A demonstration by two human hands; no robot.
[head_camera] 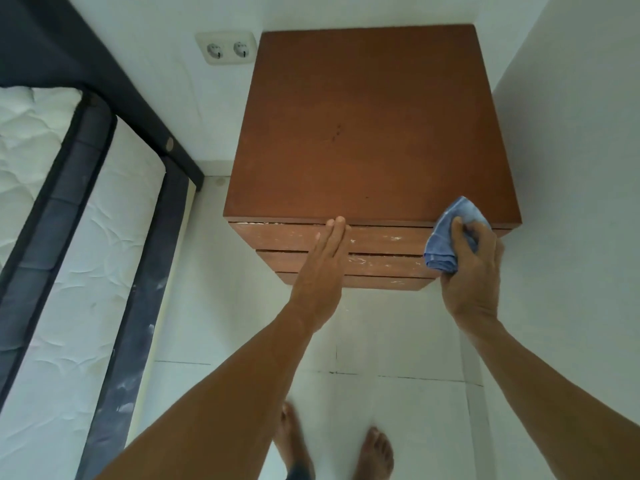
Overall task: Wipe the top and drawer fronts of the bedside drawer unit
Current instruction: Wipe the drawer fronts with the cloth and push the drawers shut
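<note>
Right hand (472,271) clamps bunched blue cloth (450,237) at brown wooden drawer unit (374,133) front corner; left hand (322,271) flat, fingers extended.

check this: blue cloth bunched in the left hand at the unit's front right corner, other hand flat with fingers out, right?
Not quite: the head view shows the blue cloth bunched in the right hand, not the left. The rest holds: it is at the unit's front right corner, and the left hand is flat with fingers out.

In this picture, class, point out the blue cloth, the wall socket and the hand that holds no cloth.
blue cloth (446,237), head view, on its bunched middle.
wall socket (227,49), head view, between its two outlets.
left hand (322,271), head view, on its back.
</note>
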